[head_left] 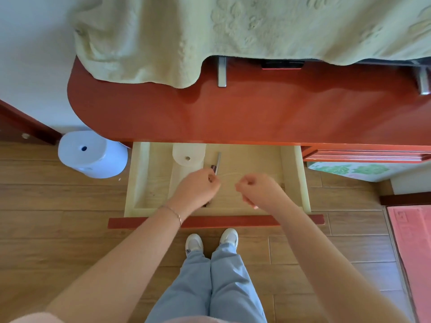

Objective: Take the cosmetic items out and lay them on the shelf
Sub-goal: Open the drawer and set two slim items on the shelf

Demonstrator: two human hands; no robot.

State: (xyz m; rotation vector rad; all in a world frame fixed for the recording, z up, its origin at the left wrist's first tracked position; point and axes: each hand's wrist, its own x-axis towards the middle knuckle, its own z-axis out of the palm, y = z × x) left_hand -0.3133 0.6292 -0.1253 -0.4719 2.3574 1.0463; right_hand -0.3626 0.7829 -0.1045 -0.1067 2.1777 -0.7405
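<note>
A light wooden drawer [142,183] stands pulled out below the red-brown shelf top [256,113]. On its floor lie a slim silver cosmetic pencil [218,160] and, just left of it, a short dark maroon tube [212,167]. My left hand [198,188] reaches into the drawer, its fingers closed at the near end of the silver pencil, which still lies flat. A small dark item [205,204] peeks out under my left wrist. My right hand [258,190] hovers over the drawer's right half with its fingers curled and nothing visible in them.
A toilet roll [188,157] lies at the back of the drawer. A pale green cloth [210,31] hangs over the back of the shelf top. A white bin [93,153] stands on the wooden floor to the left. A pink mat [412,248] lies at the right.
</note>
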